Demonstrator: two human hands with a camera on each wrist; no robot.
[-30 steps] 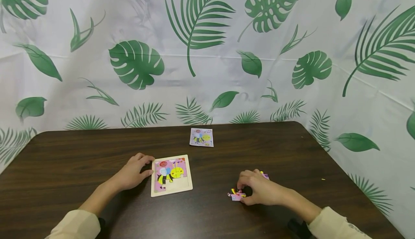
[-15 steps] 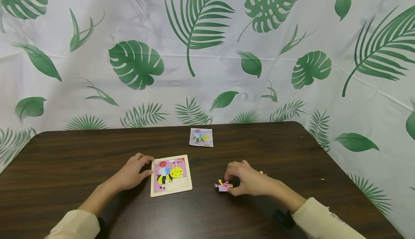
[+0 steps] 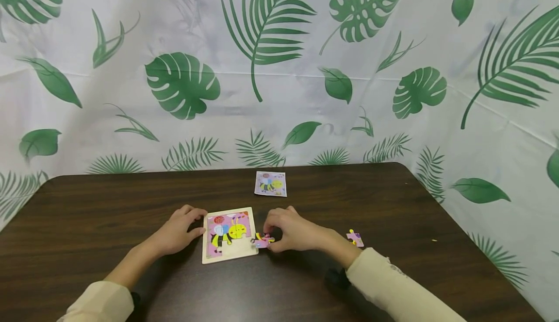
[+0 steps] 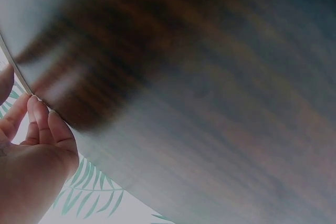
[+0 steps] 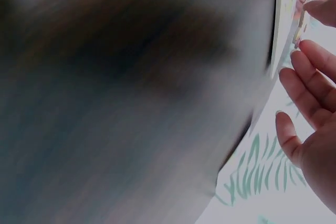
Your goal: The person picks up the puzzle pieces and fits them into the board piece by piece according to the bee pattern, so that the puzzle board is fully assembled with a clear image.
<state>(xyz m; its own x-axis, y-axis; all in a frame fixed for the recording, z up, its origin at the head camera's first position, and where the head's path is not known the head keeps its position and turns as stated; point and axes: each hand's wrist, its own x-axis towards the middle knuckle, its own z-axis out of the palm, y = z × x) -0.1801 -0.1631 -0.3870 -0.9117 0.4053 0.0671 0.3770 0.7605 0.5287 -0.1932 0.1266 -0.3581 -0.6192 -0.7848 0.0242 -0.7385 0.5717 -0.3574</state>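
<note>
A square wooden puzzle tray (image 3: 213, 260) lies in the middle of the table, partly filled with pieces that show a yellow and black bee on pink. My left hand (image 3: 178, 230) rests at its left side, thumb and fingertips touching the edge; the left wrist view shows those fingers (image 4: 39, 121) against the rim. In my right hand (image 3: 297, 232) a pink puzzle piece (image 3: 262, 241) is pinched between thumb and fingers, overlapping the tray's right rim in the head view. From the right wrist, this piece (image 5: 302, 24) appears edge-on, tilted, close beside the tray.
Another puzzle piece (image 3: 355, 238), pink and yellow, lies on the table beyond my right forearm. Behind the tray lies a square picture card (image 3: 271, 184) with the same bee. A leaf-printed white cloth (image 3: 288, 93) hangs along the table's back edge.
My right hand has moved left with the pinched piece, from the right part of the table to the tray's right rim, uncovering the other piece. My left hand has stayed at the tray.
</note>
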